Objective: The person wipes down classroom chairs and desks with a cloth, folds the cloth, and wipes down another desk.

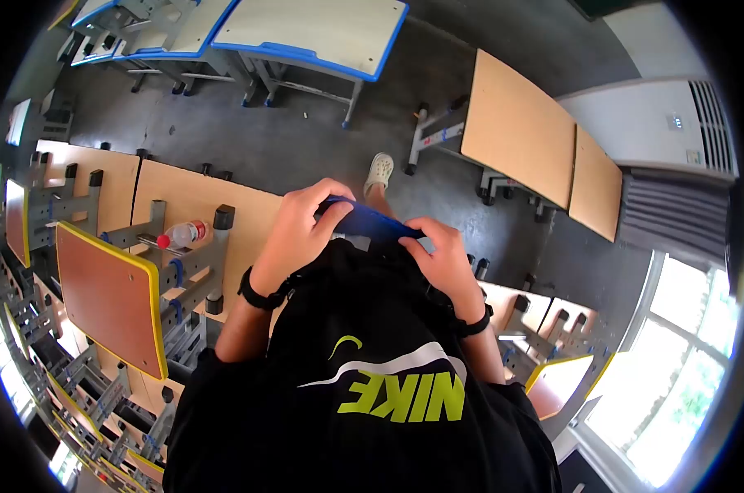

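A dark blue cloth-like piece (367, 220) is stretched between my two hands in front of my black shirt. My left hand (305, 228) pinches its one end between thumb and fingers, on the left of the view. On the right of the view, my right hand (439, 253) has thumb and fingers closed on the other end. Both wrists wear black bands. Below the blue piece is dark fabric, and what it is I cannot tell.
Wooden desks (516, 131) stand at right; white desks with blue edges (310, 33) are at the top. At left are upturned chairs (109, 296) and a plastic bottle with a red cap (185, 234). A light clog (379, 171) shows on the grey floor.
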The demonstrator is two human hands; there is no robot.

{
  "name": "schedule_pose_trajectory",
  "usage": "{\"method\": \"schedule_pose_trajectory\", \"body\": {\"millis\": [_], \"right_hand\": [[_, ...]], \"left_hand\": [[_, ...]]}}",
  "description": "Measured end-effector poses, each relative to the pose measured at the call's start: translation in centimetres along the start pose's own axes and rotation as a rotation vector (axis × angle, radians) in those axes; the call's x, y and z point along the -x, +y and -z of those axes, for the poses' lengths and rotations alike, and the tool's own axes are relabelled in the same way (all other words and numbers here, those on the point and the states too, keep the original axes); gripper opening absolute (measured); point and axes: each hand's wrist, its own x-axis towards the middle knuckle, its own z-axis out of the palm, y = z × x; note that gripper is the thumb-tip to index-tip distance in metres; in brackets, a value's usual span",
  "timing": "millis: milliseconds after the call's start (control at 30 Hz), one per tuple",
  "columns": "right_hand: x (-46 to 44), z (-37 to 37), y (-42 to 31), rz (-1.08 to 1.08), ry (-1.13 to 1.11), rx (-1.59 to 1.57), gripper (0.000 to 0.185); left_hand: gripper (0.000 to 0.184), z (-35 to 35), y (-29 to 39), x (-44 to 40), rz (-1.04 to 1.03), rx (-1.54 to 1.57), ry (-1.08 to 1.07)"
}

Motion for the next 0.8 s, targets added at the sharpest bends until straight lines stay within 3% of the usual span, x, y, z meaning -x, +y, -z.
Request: {"method": "schedule_pose_trajectory", "body": {"millis": [233,400,433,500,600,700,800], "right_hand": [[-14.8,4.3,5.5,0.120,-0.079,-0.079,0.019],[-26.4,7.6,8.8,0.301,-0.195,-0.100,0.016],[-28.5,7.9,9.3,0.240,-0.283,-0.138,0.015],[-32.8,7.5,11.3,0.278,-0.358,-0.156,0.015],[-38.3,6.7,12.9,0.245,-0.555,-0.149,0.018],[-43.2,3.9,16.6,-0.134,-0.720,-0.354,0.017],[-47.5,0.1,18.8,-0.197,-0.772,-0.344,0.016]], "left_hand": [[0.008,-1.1,-2.1,-10.1,0.161,0.061,0.177],[0.005,-1.6,-3.2,-18.7,0.208,-0.163,0.347],[0.005,-1.8,-4.0,-19.8,0.197,-0.214,0.395],[0.007,-2.2,-6.0,-22.2,0.289,-0.064,0.435],[0.007,-2.7,-7.1,-23.6,0.415,0.038,0.509],[0.008,-2.6,-10.9,-25.2,0.524,0.163,0.592],[0.009,-2.3,-13.8,-28.2,0.597,0.221,0.712]]}}
